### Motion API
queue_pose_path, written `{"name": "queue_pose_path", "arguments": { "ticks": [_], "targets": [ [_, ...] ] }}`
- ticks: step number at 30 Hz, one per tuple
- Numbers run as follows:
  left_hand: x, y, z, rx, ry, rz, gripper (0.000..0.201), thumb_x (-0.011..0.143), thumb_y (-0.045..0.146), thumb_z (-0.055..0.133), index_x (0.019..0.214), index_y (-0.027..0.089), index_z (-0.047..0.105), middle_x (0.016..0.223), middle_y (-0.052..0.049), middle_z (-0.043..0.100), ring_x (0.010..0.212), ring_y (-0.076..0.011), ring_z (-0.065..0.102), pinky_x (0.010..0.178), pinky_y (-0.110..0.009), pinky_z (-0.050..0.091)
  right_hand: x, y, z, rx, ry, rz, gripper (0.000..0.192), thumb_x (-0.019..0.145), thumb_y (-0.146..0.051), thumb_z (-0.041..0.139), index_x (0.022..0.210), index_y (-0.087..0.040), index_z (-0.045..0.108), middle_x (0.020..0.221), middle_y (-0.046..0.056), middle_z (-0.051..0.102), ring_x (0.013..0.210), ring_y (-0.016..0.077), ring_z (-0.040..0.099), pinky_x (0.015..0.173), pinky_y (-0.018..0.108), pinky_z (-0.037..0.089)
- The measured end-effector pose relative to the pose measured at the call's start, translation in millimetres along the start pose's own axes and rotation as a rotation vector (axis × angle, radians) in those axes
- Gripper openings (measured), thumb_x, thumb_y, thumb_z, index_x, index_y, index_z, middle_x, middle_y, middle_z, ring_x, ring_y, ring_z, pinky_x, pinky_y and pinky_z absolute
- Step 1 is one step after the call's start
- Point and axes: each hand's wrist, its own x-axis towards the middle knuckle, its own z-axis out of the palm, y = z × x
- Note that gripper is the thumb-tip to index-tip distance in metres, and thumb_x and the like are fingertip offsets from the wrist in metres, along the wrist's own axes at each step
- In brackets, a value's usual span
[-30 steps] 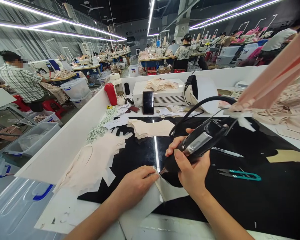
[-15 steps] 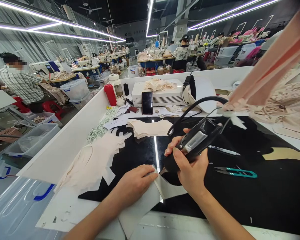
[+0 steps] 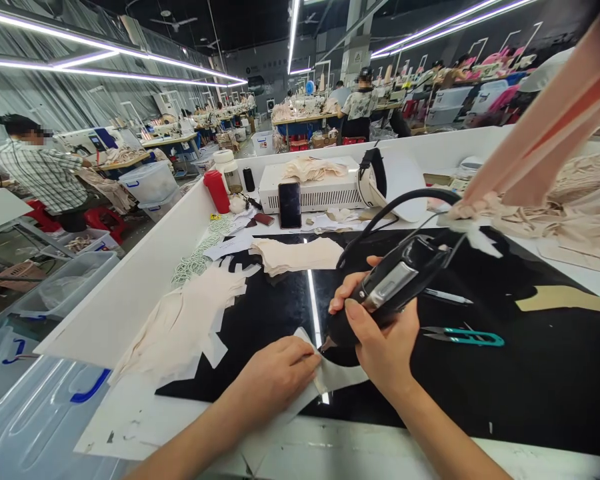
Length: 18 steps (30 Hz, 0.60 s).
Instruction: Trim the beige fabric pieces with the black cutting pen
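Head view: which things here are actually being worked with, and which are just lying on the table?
In use:
right hand, closed on the black corded hand tool
left hand, pressing the white fabric piece

Lying about:
teal snips
stack of beige pieces
phone
red bottle
pen

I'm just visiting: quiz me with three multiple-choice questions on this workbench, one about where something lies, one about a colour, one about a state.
1. Where do the teal snips lie?
A. right of the right hand
B. on the white machine
C. under the left hand

2. What colour is the bottle by the white wall?
A. blue
B. red
C. green

3. What is the right hand doing?
A. resting open
B. gripping the corded tool
C. holding the phone

Answers: 1 A, they lie on the black mat beyond that hand; 2 B, its body is plainly red; 3 B, fingers wrap the tool.
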Motion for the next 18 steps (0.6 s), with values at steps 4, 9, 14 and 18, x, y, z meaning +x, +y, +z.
{"name": "queue_pose_path", "arguments": {
  "ticks": [4, 9, 14, 18],
  "targets": [
    [-3, 1, 0.3, -0.012, 0.005, -0.029, 0.023, 0.108, 0.018, 0.046, 0.121, 0.015, 0.065, 0.111, -0.009, 0.068, 0.107, -0.0195, 0.067, 0.095, -0.031, 0.060, 0, 1, 2, -0.008, -0.012, -0.006, 0.041, 0.081, -0.012, 0.076, 0.113, -0.030, 0.057, 0.084, -0.006, 0.067, 0.066, 0.0125, 0.064, 0.062, 0.028, 0.058],
    [-5, 1, 2.4, -0.059, 0.023, -0.053, 0.024, 0.109, 0.019, 0.045, 0.122, 0.016, 0.065, 0.114, -0.009, 0.067, 0.107, -0.0197, 0.067, 0.095, -0.031, 0.060, -1, 1, 3, -0.014, -0.015, 0.002, 0.041, 0.081, -0.013, 0.075, 0.113, -0.029, 0.056, 0.084, -0.006, 0.067, 0.065, 0.0122, 0.064, 0.061, 0.028, 0.057],
    [-5, 2, 0.7, -0.070, 0.016, -0.061, 0.022, 0.108, 0.019, 0.047, 0.119, 0.015, 0.066, 0.112, -0.010, 0.067, 0.104, -0.0197, 0.066, 0.095, -0.033, 0.060, 3, 6, 8, -0.016, -0.006, -0.017, 0.039, 0.082, -0.015, 0.076, 0.111, -0.029, 0.054, 0.084, -0.006, 0.067, 0.065, 0.0125, 0.064, 0.060, 0.028, 0.057],
    [-7, 1, -1.6, -0.054, 0.062, -0.060, 0.021, 0.106, 0.022, 0.052, 0.120, 0.017, 0.067, 0.120, -0.011, 0.065, 0.112, -0.0210, 0.064, 0.104, -0.038, 0.058, 8, 10, 13, -0.002, 0.016, -0.022, 0.040, 0.080, -0.016, 0.076, 0.111, -0.029, 0.054, 0.083, -0.006, 0.068, 0.064, 0.0124, 0.063, 0.057, 0.027, 0.055]
  ]
}}
